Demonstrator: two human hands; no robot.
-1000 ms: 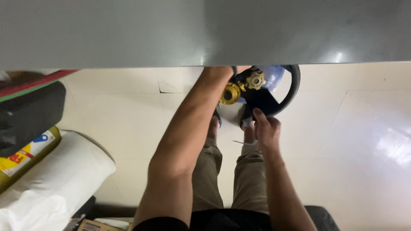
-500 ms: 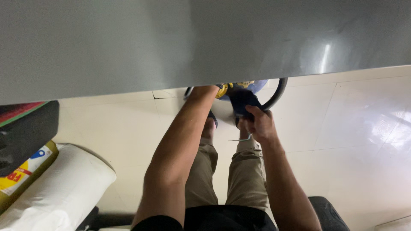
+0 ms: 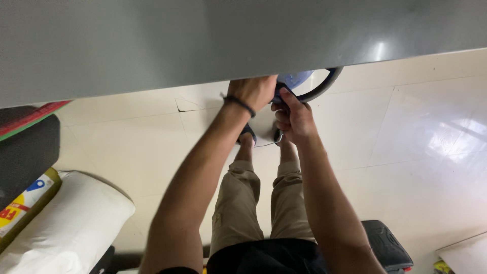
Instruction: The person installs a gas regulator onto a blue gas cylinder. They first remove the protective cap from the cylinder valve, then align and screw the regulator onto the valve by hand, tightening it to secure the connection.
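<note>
Two hands up at the lower edge of one grey tabletop (image 3: 203, 40) that fills the top of view. Left hand (image 3: 253, 91), black band on wrist, fingers curled, tips hidden under the tabletop edge, cannot tell what they pinch. Right hand (image 3: 294, 116) just beside it, fingers (image 3: 283, 104) curled tight on one dark blue piece (image 3: 278, 92). One black ring (image 3: 324, 83) with one pale blue part (image 3: 296, 78) inside sits just beyond the right fingers, mostly hidden by the tabletop. Below the fingers: two khaki legs, two dark sandals on cream tiled floor (image 3: 416, 132). Far left of the fingers: one white roll (image 3: 71, 223), one yellow pack (image 3: 23, 203). One black case (image 3: 388, 246) low right
</note>
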